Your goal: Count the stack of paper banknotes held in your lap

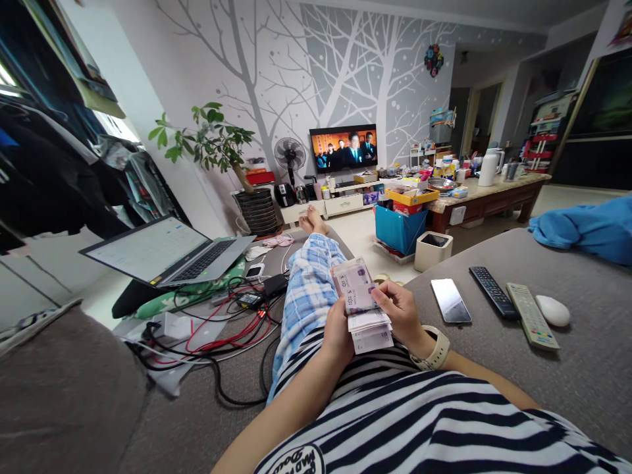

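A stack of banknotes [354,284] is held above my lap, over the striped shirt and the blue checked trousers [309,280]. My left hand [338,329] grips the stack along its left side. On the right side, my right hand [399,313] pinches the notes between thumb and fingers. The lower ends of several notes [371,337] fan out and hang below the hands. A pale watch [434,349] sits on my right wrist. The fingers behind the notes are hidden.
On the sofa to the right lie a phone [450,301], a black remote [494,291], a beige remote [532,316] and a white oval object [553,311]. To the left are an open laptop [172,250] and tangled cables [232,336]. A crowded table [488,191] stands beyond.
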{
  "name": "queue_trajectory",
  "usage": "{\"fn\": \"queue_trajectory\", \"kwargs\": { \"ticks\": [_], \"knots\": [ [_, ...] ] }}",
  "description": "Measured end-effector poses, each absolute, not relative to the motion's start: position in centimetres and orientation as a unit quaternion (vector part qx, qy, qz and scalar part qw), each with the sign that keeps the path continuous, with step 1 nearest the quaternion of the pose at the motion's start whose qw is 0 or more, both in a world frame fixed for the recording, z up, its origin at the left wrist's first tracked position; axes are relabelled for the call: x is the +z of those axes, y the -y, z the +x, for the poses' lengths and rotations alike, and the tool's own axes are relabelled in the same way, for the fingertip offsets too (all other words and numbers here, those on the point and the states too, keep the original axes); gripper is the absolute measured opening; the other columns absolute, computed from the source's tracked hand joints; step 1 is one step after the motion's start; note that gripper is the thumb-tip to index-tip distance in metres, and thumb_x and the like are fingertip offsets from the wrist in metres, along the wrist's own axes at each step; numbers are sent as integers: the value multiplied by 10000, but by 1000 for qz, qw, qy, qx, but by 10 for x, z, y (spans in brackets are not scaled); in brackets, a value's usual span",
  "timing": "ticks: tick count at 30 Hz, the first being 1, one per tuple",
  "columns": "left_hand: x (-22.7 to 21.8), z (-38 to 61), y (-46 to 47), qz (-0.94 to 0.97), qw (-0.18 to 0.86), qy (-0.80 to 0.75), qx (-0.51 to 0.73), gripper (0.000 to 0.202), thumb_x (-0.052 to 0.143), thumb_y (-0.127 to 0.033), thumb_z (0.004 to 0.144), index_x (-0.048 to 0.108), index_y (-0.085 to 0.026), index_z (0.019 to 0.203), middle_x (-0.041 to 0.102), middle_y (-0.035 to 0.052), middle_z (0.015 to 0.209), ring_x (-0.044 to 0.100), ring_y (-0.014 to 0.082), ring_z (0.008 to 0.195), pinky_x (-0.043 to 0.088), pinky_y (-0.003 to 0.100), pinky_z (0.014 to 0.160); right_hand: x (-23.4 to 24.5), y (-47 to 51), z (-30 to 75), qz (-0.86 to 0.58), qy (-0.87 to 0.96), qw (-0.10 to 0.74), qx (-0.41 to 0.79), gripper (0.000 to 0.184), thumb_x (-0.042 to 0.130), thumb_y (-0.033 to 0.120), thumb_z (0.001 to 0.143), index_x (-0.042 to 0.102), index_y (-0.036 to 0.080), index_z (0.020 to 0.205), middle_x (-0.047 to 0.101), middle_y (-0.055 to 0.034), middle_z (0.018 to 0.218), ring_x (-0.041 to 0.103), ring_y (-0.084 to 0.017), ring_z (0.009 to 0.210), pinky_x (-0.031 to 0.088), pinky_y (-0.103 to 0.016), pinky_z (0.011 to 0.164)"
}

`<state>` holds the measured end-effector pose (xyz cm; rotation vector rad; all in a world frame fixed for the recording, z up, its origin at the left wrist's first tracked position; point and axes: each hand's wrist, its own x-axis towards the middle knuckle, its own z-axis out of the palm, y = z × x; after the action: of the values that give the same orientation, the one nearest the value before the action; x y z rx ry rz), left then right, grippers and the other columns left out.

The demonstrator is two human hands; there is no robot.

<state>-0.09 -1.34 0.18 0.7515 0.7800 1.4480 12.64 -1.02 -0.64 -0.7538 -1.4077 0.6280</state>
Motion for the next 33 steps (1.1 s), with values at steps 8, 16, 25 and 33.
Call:
{"fn": "queue_trajectory", "kwargs": {
  "ticks": [8,16,25,33],
  "knots": [
    [7,1,18,314,617,-344,635,173,685,-311,646,689,-146,701,720,60,674,689,287,868,523,359,775,-8,9,127,-324,623,653,286,309,606,382,903,565,196,660,495,29,598,423,-132,587,350,-268,579],
    [8,2,18,318,616,-344,634,187,690,-329,629,681,-146,669,721,62,678,689,289,872,525,357,772,-8,9,127,-327,625,652,278,320,603,388,907,558,197,654,485,29,595,418,-132,586,345,-270,580],
    [10,3,19,296,627,-341,634,221,723,-326,611,693,-138,724,738,70,719,698,299,884,534,367,788,-9,9,127,-325,621,654,286,309,606,388,903,573,194,665,499,28,595,428,-133,583,349,-272,575],
    [8,1,17,314,617,-348,632,184,693,-300,633,698,-138,720,732,67,703,691,296,896,532,369,796,-8,10,126,-317,616,661,288,229,602,354,903,598,194,740,504,28,633,434,-134,602,365,-271,593]
  ]
}}
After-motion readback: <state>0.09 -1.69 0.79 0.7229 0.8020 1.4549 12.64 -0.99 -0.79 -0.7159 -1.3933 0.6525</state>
